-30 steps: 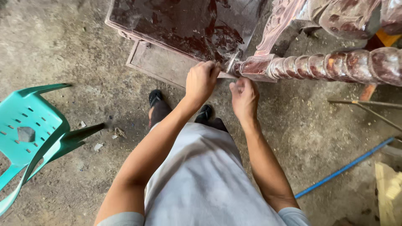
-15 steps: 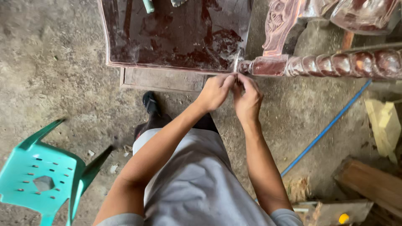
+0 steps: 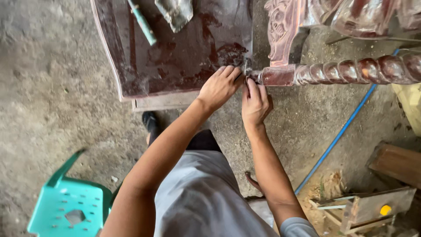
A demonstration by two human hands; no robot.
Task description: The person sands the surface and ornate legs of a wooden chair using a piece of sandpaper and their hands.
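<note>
Small metal piece (image 3: 247, 70) pinched between both hands' fingertips, at the corner where dark-red panel (image 3: 175, 48) meets twisted rail (image 3: 351, 70). Left hand (image 3: 219, 87) closes on it from above-left, right hand (image 3: 254, 103) from below. Wet-looking varnish under the fingers: slip or smear likely. Brush (image 3: 142, 22) lies well beyond the fingertips.

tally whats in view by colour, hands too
Dark red-brown: 3 - panel, twisted rail, carved post
Teal: 2 - plastic chair, tool handle
Blue: 1 - pipe
Grey: 1 - rag
Bare hands: 2 - left hand, right hand, both at the corner where panel meets rail
Total: 9
</note>
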